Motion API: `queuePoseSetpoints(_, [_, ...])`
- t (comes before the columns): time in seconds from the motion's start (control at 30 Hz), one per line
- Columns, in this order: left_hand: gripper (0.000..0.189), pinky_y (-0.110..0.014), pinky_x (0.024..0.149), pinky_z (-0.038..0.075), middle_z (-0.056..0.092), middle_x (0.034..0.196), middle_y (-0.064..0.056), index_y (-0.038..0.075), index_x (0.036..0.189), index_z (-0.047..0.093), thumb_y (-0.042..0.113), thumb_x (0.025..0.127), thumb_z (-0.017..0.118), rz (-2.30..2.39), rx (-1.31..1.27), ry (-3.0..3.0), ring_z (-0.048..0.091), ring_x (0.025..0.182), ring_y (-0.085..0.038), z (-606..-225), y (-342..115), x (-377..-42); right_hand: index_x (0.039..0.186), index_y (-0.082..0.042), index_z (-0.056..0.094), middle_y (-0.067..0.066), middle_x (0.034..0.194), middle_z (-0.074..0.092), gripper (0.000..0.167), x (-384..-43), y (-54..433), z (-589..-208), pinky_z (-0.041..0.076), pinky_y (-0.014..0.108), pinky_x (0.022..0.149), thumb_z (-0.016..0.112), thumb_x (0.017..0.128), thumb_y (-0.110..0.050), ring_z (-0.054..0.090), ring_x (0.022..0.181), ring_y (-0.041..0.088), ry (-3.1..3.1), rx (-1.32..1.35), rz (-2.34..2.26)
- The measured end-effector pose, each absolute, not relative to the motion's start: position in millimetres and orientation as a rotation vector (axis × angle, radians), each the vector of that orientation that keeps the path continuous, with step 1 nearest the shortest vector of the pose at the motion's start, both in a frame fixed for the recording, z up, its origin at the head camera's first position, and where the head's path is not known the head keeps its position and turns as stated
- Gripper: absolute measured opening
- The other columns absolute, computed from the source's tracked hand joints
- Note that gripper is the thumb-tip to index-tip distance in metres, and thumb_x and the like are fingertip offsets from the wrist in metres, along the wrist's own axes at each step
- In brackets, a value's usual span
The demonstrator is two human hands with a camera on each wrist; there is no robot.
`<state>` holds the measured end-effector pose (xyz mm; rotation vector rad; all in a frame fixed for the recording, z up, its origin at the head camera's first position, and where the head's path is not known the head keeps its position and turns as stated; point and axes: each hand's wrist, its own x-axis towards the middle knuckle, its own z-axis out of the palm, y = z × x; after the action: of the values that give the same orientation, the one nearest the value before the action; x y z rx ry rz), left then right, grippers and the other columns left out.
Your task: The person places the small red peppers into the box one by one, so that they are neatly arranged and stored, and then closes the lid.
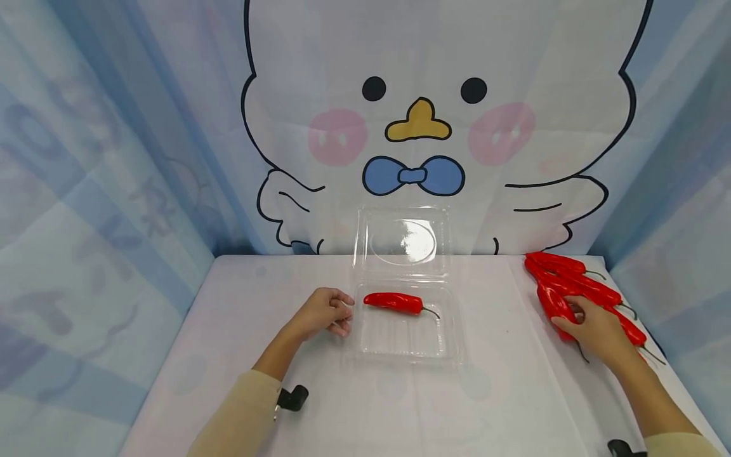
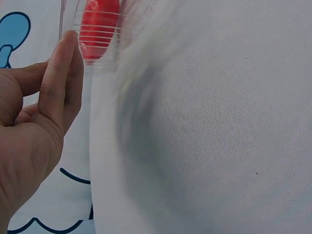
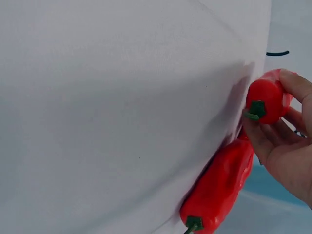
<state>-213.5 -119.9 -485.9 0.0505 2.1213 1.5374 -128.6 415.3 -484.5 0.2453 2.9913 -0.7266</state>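
At the tabletop's (image 1: 502, 393) right end, a red pepper (image 1: 551, 302) is gripped by the right hand (image 1: 595, 329); being shiny, it could slip or bump the other peppers (image 1: 594, 292) (they lie close). The left hand (image 1: 324, 311), fingers loose, is beside the clear box (image 1: 402, 339).

A white worktop (image 1: 354, 412) stands before a fabric backdrop (image 1: 223, 158) printed with a large white cartoon bird (image 1: 425, 38) wearing a blue bow tie (image 1: 384, 176); pale blue patterned curtains (image 1: 74, 254) flank both sides.

I made out a beige left sleeve (image 1: 237, 416), a matching right sleeve (image 1: 681, 446), and a black fitting (image 1: 294, 398) at each cuff.
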Motion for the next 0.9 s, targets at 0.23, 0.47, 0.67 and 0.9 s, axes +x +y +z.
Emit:
queuePoseSetpoints(0.23, [0.026, -0.031, 0.062, 0.065, 0.067, 0.089, -0.016, -0.003, 0.122, 0.064, 0.002, 0.097, 0.069, 1.534, 0.04, 2.126, 0.071, 0.066, -0.019, -484, -120, -213, 0.147, 0.008, 0.043, 0.038, 0.131, 0.051, 0.083, -129, 409, -479, 0.065, 0.057, 0.071, 0.086, 0.083, -0.023, 0.052, 0.109, 0.055, 3.051, 0.141, -0.799])
queuePoseSetpoints(0.47, [0.027, -0.031, 0.062, 0.065, 0.068, 0.09, -0.016, -0.004, 0.123, 0.064, 0.002, 0.097, 0.069, 1.533, 0.059, 2.129, 0.071, 0.066, -0.018, -484, -119, -212, 0.149, 0.005, 0.045, 0.035, 0.133, 0.052, 0.081, -132, 400, -467, 0.065, 0.057, 0.071, 0.087, 0.083, -0.019, 0.053, 0.111, 0.054, 3.073, 0.044, -0.836])
queuePoseSetpoints(0.67, [0.027, -0.031, 0.062, 0.065, 0.068, 0.091, -0.017, -0.003, 0.122, 0.064, 0.001, 0.096, 0.069, 1.531, 0.057, 2.131, 0.071, 0.066, -0.017, -484, -120, -213, 0.148, 0.004, 0.047, 0.034, 0.134, 0.053, 0.081, -134, 383, -454, 0.064, 0.058, 0.071, 0.088, 0.081, -0.016, 0.053, 0.113, 0.054, 3.087, -0.008, -0.846])
queuePoseSetpoints(0.9, [0.027, -0.031, 0.062, 0.065, 0.068, 0.089, -0.015, -0.003, 0.122, 0.064, 0.001, 0.096, 0.069, 1.523, 0.055, 2.131, 0.071, 0.066, -0.018, -484, -120, -214, 0.149, -0.001, 0.05, 0.032, 0.136, 0.055, 0.08, -138, 364, -439, 0.064, 0.059, 0.073, 0.089, 0.081, -0.017, 0.055, 0.113, 0.051, 3.111, -0.1, -0.788])
